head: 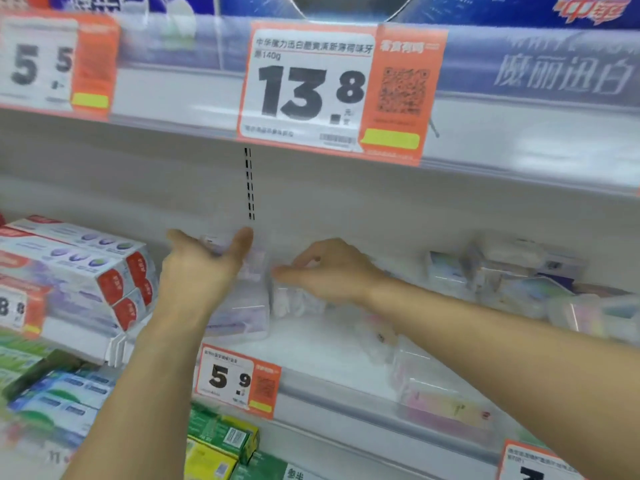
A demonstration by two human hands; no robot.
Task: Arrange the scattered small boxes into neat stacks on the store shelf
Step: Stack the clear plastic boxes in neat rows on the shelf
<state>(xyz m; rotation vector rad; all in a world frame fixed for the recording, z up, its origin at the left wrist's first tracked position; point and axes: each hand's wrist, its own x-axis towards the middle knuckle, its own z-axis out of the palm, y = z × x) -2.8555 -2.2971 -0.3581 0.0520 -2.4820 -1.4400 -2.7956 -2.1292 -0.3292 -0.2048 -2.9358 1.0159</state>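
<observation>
A stack of clear small boxes [239, 306] stands mid-shelf [311, 348], more boxes [502, 271] scattered to the right. The left hand [201, 268], fingers straight, presses against the stack's left side. The right hand [332, 268] pinches a blurred box beside it. Toothpaste cartons [79, 268] sit left.
</observation>
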